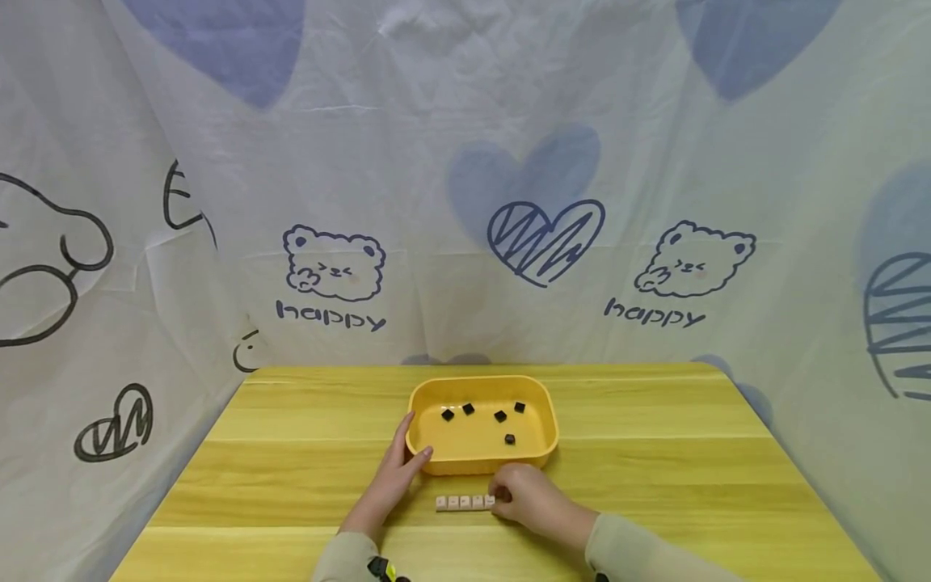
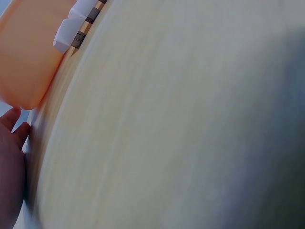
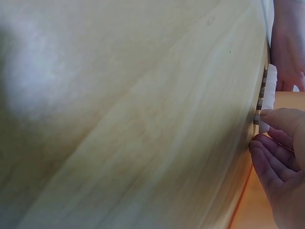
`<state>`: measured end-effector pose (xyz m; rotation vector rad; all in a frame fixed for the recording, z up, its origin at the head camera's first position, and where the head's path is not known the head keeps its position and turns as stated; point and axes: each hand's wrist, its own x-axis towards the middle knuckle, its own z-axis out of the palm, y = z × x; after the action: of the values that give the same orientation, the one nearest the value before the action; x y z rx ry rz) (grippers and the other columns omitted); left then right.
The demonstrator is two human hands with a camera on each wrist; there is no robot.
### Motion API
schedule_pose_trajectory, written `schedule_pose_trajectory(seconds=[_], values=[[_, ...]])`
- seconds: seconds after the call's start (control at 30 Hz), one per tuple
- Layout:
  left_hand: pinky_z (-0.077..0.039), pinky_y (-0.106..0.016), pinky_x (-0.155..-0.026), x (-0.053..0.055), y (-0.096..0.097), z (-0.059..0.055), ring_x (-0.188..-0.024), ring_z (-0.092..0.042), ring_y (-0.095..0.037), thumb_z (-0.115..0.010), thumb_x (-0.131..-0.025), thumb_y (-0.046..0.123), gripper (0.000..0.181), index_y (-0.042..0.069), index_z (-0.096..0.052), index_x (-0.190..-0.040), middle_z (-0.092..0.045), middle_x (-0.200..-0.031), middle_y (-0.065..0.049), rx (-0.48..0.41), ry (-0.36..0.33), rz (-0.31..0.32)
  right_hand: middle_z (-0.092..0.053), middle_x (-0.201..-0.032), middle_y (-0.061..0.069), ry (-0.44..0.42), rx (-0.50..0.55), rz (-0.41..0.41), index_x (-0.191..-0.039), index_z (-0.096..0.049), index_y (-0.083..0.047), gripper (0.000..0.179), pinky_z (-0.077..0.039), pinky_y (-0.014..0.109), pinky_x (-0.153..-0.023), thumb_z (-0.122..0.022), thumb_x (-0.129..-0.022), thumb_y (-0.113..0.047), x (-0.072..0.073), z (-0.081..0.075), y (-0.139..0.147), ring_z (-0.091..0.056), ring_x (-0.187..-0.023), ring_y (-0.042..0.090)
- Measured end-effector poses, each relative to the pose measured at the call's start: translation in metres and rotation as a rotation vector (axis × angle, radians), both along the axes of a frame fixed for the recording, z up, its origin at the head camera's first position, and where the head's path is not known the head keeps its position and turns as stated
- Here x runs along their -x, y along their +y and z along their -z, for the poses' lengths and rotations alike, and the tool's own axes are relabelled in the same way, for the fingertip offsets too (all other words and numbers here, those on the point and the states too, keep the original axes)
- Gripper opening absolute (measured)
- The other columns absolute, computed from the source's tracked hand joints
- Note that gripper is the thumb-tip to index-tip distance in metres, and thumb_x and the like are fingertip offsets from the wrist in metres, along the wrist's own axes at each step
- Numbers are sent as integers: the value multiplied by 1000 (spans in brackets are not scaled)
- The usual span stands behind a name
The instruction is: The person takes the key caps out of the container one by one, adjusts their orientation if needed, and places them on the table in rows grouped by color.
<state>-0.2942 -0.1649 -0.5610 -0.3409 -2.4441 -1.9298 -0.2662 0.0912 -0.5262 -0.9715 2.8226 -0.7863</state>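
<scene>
A short row of cream-white keycaps (image 1: 465, 503) lies in front of the yellow tray (image 1: 482, 466), with dark switch-like parts underneath in both wrist views. My right hand (image 1: 534, 499) pinches the keycap at the row's right end; in the right wrist view the thumb (image 3: 281, 119) presses its side, and the other fingers curl beside it. My left hand (image 1: 396, 475) rests against the tray's near left corner, thumb at the front and fingers straight along the left side. In the left wrist view, only part of this hand (image 2: 10, 162) shows beside the orange-looking tray (image 2: 28, 57).
Several small black blocks, one of them a black block (image 1: 510, 440) near the front, lie scattered inside the tray. The yellow wood-grain table (image 1: 655, 453) extends around it. A white printed curtain (image 1: 451, 283) hangs behind the table and at both sides.
</scene>
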Motion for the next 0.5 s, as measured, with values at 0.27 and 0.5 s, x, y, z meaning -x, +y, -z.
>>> schedule_pose_trajectory(seconds=[0.27, 0.5], values=[[-15, -52, -115, 3, -2, -1, -142, -19, -42, -60, -98, 24, 77, 14, -13, -157, -12, -157, -28, -15, -4, 9, -58, -77, -13, -15, 21, -10, -90, -72, -11, 14, -47, 20, -63, -81, -79, -13, -2, -8, 4, -50, -69, 1], [-13, -52, -115, 3, -2, 0, -143, -16, -42, -59, -99, 24, 76, 15, -11, -157, -10, -158, -27, -24, -12, 15, -67, -85, -1, 22, 55, -74, -96, -72, -3, 20, -52, 20, -69, -80, -79, -9, -5, -28, 13, -59, -75, 5]])
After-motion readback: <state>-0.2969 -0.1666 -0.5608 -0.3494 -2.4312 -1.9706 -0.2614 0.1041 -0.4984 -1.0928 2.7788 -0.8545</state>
